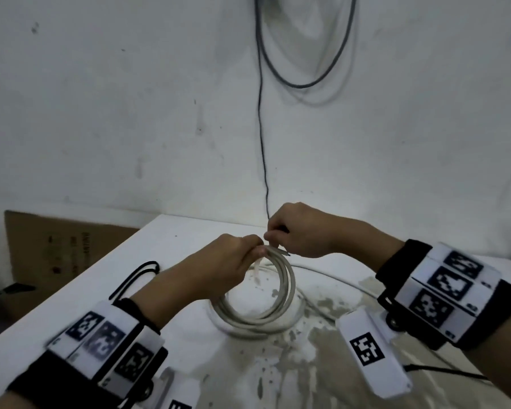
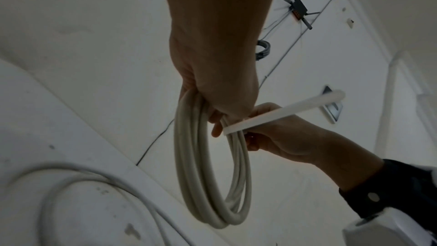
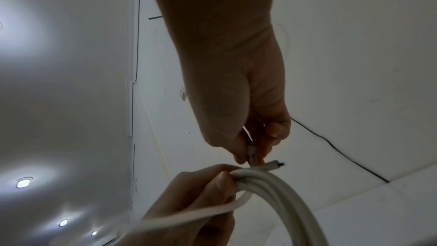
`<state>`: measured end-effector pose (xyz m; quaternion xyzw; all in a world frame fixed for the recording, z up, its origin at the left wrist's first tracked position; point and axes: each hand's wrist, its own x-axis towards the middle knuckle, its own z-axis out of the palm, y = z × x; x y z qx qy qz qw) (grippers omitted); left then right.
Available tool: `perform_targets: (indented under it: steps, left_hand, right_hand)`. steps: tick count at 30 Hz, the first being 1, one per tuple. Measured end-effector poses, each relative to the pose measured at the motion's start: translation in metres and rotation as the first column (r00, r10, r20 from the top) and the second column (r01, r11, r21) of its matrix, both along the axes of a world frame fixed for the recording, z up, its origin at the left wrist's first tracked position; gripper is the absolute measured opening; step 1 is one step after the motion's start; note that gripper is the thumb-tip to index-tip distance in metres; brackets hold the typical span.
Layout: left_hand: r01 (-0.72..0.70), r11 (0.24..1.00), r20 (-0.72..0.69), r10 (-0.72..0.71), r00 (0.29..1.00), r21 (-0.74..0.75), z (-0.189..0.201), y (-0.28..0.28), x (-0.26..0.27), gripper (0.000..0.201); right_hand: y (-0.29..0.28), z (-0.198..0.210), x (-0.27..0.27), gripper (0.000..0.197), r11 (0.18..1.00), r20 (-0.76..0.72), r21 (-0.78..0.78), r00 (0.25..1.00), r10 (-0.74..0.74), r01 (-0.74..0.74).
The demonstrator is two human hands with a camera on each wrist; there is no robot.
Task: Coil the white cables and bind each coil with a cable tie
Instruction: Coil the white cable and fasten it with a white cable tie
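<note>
Holding coil: left hand [image 1: 229, 262] grips the top of the white cable coil [image 1: 273, 302], raised above the desk [image 1: 165, 246].
Right hand [image 1: 297, 231]: pinches a white cable tie [image 2: 283, 112] beside the left fingers.

At centre of the head view, left hand [image 1: 227, 261] and right hand [image 1: 298, 231] side by side, fingertips nearly meeting, above the table [image 1: 171, 240]. Hanging from the left hand, a coil of cable [image 1: 260, 299], its lower arc toward the bottom centre of the frame. Pinched in the right hand, a cable tie [image 2: 283, 111], crossing the top of the coil. On the table at lower left, a loose cable [image 2: 78, 179]; at left centre, black cords [image 1: 136, 276]. Beyond the table's left edge, a cardboard box [image 1: 56, 255]. Behind, the wall [image 1: 115, 98], with a dark wire [image 1: 261, 128] running down the upper centre.
</note>
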<state>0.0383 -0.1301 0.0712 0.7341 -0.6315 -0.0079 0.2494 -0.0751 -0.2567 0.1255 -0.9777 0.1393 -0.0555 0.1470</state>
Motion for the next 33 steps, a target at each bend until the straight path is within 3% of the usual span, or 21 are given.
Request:
perform_targets:
  steps: [5, 7, 9, 11, 12, 14, 16, 19, 21, 25, 29, 33]
  left_hand:
    - [0.097, 0.992, -0.128, -0.106, 0.986, -0.081, 0.011, -0.016, -0.040, 0.024]
    - [0.091, 0.990, -0.209, -0.113, 0.971, -0.111, 0.012, -0.022, -0.052, 0.026]
    - [0.047, 0.986, -0.286, -0.091, 0.954, -0.159, 0.010, -0.028, -0.060, 0.029]
    - [-0.001, 0.980, -0.410, -0.082, 0.908, -0.198, 0.007, -0.032, -0.065, 0.031]
    - [-0.009, 0.978, -0.479, -0.094, 0.873, -0.209, 0.007, -0.035, -0.069, 0.031]
    - [-0.012, 0.976, -0.548, -0.111, 0.829, -0.217, 0.009, -0.040, -0.078, 0.031]
    - [-0.013, 0.974, -0.560, -0.119, 0.820, -0.225, 0.012, -0.045, -0.087, 0.033]
    - [-0.016, 0.970, -0.603, -0.137, 0.786, -0.241, 0.014, -0.052, -0.099, 0.034]
    - [-0.025, 0.968, -0.634, -0.145, 0.760, -0.250, 0.016, -0.054, -0.105, 0.034]
    - [-0.040, 0.961, -0.665, -0.158, 0.730, -0.273, 0.021, -0.056, -0.112, 0.032]
    - [-0.030, 0.960, -0.647, -0.164, 0.745, -0.279, 0.024, -0.057, -0.114, 0.032]
    - [-0.022, 0.957, -0.634, -0.174, 0.753, -0.289, 0.025, -0.057, -0.114, 0.034]
  right_hand:
    - [-0.006, 0.005, -0.041, 0.031, 1.000, 0.059, 0.006, 0.998, -0.028, 0.027]
    - [-0.011, 0.004, -0.057, 0.033, 0.997, 0.150, 0.062, 0.987, -0.057, 0.049]
    - [-0.016, 0.001, -0.074, 0.023, 0.992, 0.322, 0.121, 0.944, -0.076, 0.039]
    - [-0.019, -0.005, -0.091, 0.012, 0.997, 0.494, 0.074, 0.869, -0.012, -0.028]
    - [-0.020, -0.009, -0.101, 0.020, 0.998, 0.533, 0.008, 0.845, 0.049, -0.062]
    - [-0.019, -0.020, -0.114, 0.031, 0.989, 0.535, -0.094, 0.832, 0.145, -0.111]
    - [-0.014, -0.031, -0.121, 0.026, 0.989, 0.556, -0.078, 0.818, 0.151, -0.129]
    - [-0.009, -0.035, -0.125, 0.011, 0.982, 0.677, 0.146, 0.736, -0.009, -0.122]
    - [-0.009, -0.035, -0.128, 0.014, 0.935, 0.699, 0.342, 0.690, -0.187, -0.093]
    - [-0.006, -0.030, -0.128, 0.032, 0.693, 0.587, 0.710, 0.651, -0.481, -0.128]
    - [-0.003, -0.021, -0.127, 0.035, 0.590, 0.505, 0.796, 0.688, -0.522, -0.137]
    - [-0.003, -0.016, -0.127, 0.032, 0.556, 0.474, 0.820, 0.705, -0.528, -0.134]
